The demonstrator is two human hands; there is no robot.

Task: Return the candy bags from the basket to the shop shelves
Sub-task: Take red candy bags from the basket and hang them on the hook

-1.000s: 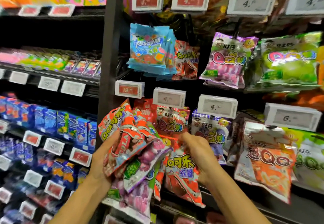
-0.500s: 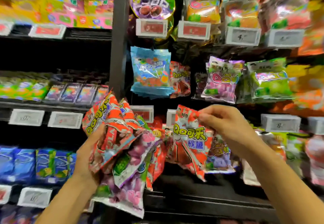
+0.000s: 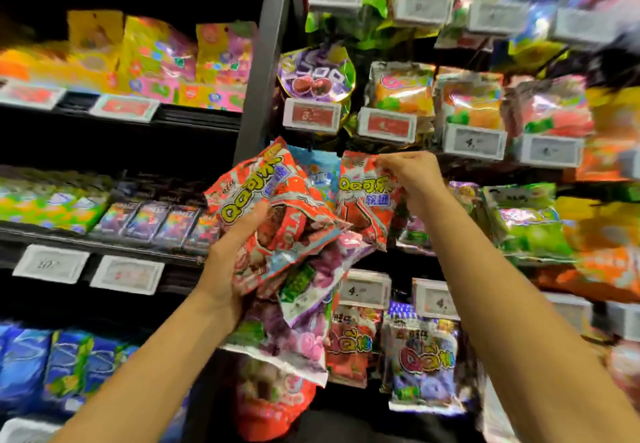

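Red crinkly plastic candy bag (image 3: 367,200), pinched at its top by the right hand (image 3: 410,179), awaiting hanging on its far peg; left hand (image 3: 235,269) grips remaining bunched bags (image 3: 277,234).

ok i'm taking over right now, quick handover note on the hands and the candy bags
Left hand: grips a bundle of candy bags, red ones on top, purple ones beneath.
Right hand: pinches the top edge of one red candy bag, raised in front of the hanging bags.
Done: that bag is separated from the bundle; not yet hung.
Left: probably hang it with the matching red bags, then shelve the bundle. No basket in view.
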